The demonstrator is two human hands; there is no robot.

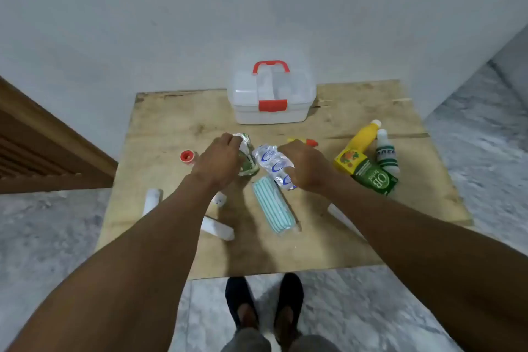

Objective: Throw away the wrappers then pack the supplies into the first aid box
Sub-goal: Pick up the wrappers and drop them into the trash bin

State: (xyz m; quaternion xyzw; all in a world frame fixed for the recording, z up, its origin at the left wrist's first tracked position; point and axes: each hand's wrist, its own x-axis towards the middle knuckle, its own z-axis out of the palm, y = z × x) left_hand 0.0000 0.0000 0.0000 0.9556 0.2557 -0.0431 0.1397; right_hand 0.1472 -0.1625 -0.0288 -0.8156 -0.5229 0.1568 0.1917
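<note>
Both arms reach out long over the bench (pixel 171 128), with the backs of the hands facing up.

The first aid box (pixel 271 106) sits at the far edge of the bench. It is white with a red handle and a red clip, and its lid is shut.

The left hand (pixel 217 160) is on the near side of the box, a little to its left. Its fingers are curled round a crumpled green and white wrapper (pixel 248 161). The right hand (pixel 305 166) is on the near side of the box too, a little to its right. Its fingers are curled and they pinch a clear wrapper (pixel 273 161) with blue marks on it. The two wrappers almost touch, between the hands. I cannot tell if they rest on the bench or are lifted off it.

A striped packet (pixel 274 208) lies nearer the person than the hands, well apart from the box. A yellow bottle (pixel 361 140), a white and green bottle (pixel 386 154) and a green carton (pixel 374 178) lie close together to the right of the box, on its near side. A red tape roll (pixel 188 156) stands to the left of the box, just beside the left hand. A white roll (pixel 153 200) lies farther from the box than the tape roll.
</note>
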